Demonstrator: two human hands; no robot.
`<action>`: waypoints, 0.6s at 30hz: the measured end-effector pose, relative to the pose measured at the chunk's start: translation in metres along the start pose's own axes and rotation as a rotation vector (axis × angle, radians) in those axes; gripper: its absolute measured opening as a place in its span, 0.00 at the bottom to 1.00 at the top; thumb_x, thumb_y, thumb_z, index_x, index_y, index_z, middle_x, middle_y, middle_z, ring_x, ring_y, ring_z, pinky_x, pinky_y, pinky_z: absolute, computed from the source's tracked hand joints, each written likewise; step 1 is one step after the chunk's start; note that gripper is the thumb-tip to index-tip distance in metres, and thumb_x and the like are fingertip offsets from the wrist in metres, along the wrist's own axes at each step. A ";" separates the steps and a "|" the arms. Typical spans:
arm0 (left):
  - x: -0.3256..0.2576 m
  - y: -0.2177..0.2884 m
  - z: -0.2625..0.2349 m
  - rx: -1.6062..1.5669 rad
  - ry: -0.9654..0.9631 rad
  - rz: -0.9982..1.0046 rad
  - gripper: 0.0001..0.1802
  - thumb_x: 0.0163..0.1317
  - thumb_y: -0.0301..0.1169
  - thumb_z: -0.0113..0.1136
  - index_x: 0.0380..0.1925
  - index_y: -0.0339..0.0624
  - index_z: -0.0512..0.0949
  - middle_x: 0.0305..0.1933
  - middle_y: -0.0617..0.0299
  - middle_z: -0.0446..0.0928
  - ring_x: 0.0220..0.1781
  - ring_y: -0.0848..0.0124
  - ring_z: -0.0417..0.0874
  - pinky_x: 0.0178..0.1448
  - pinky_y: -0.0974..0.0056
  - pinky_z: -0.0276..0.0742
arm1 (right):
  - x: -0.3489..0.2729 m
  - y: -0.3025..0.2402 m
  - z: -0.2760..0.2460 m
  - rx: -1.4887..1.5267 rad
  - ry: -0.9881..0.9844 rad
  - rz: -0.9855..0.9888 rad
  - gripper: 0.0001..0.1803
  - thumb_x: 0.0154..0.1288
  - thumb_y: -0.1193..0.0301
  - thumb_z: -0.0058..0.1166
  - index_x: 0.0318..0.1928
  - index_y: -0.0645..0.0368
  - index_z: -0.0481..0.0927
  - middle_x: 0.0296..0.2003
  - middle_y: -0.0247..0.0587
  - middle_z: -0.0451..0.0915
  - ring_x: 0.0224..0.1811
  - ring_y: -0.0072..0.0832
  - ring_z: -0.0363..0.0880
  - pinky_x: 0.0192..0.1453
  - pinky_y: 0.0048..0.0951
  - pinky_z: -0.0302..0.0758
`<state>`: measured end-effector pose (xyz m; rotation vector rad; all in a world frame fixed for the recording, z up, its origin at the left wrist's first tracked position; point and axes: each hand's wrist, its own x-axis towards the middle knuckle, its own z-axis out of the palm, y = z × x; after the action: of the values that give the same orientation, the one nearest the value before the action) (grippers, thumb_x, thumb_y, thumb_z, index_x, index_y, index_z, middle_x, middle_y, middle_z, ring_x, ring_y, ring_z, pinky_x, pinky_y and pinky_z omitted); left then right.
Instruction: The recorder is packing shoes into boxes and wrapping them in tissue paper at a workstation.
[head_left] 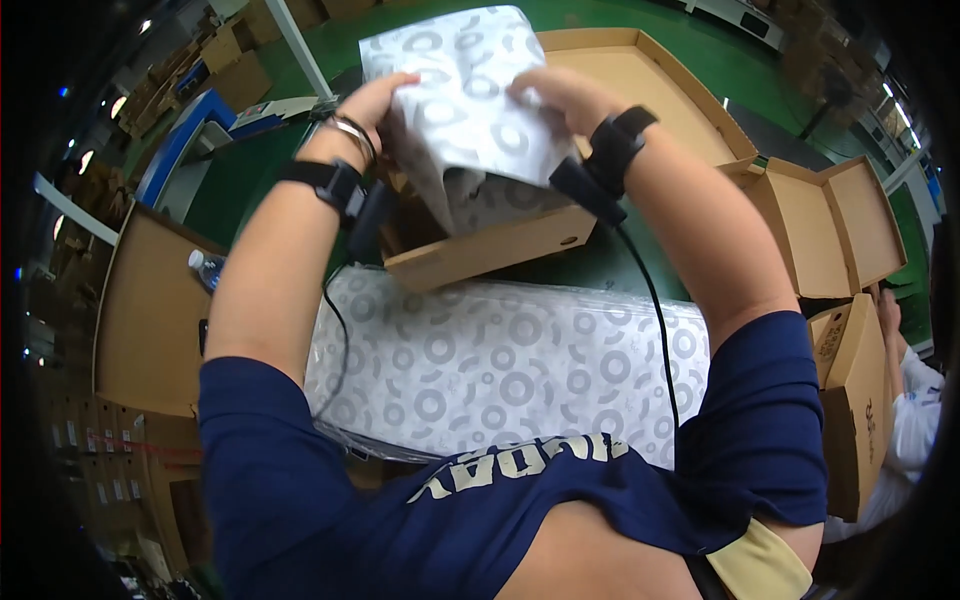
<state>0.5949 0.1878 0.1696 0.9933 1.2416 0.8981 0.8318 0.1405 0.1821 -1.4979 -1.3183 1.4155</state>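
Note:
White wrapping paper point(465, 75) with grey rings and arcs stands up in a bulky block over an open brown cardboard box point(500, 252). My left hand point(380, 105) grips its left side, thumb on top. On the right side, my right hand point(565, 95) is closed on the same paper, slightly blurred. The near end of the paper gapes, with a dark gap showing; what lies inside is mostly hidden. Between my body and the box lies a stack of matching paper sheets point(500, 370) with clear plastic at its edges.
The open box lid point(640, 80) spreads out beyond my right hand. More open boxes point(830, 225) stand at the right, near another person's arm point(890, 320). At the left are a large cardboard panel point(150, 310) and a plastic bottle point(207, 268). Cables hang from both wrist devices.

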 end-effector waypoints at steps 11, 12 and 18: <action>-0.097 0.113 0.114 -0.104 -0.448 0.257 0.16 0.57 0.41 0.53 0.28 0.38 0.77 0.27 0.58 0.80 0.27 0.71 0.80 0.35 0.67 0.77 | -0.090 -0.065 -0.105 0.200 -0.060 -0.538 0.12 0.60 0.69 0.47 0.38 0.66 0.75 0.33 0.43 0.77 0.34 0.29 0.75 0.39 0.26 0.71; -0.104 0.119 0.130 -0.055 -0.415 0.187 0.17 0.54 0.43 0.54 0.27 0.38 0.78 0.29 0.56 0.79 0.29 0.68 0.79 0.39 0.64 0.75 | -0.094 -0.059 -0.118 0.195 -0.038 -0.532 0.12 0.60 0.69 0.47 0.38 0.66 0.75 0.33 0.43 0.77 0.34 0.29 0.75 0.39 0.26 0.71; -0.078 0.118 0.220 0.009 -0.505 0.082 0.20 0.49 0.46 0.57 0.33 0.41 0.75 0.37 0.55 0.76 0.36 0.62 0.76 0.46 0.56 0.70 | -0.163 -0.036 -0.271 0.028 0.318 -0.354 0.15 0.58 0.67 0.47 0.40 0.67 0.74 0.34 0.45 0.77 0.33 0.29 0.76 0.38 0.27 0.73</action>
<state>0.8028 0.1296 0.3174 1.1955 0.7821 0.6474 1.1048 0.0370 0.3099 -1.3253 -1.2785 0.9259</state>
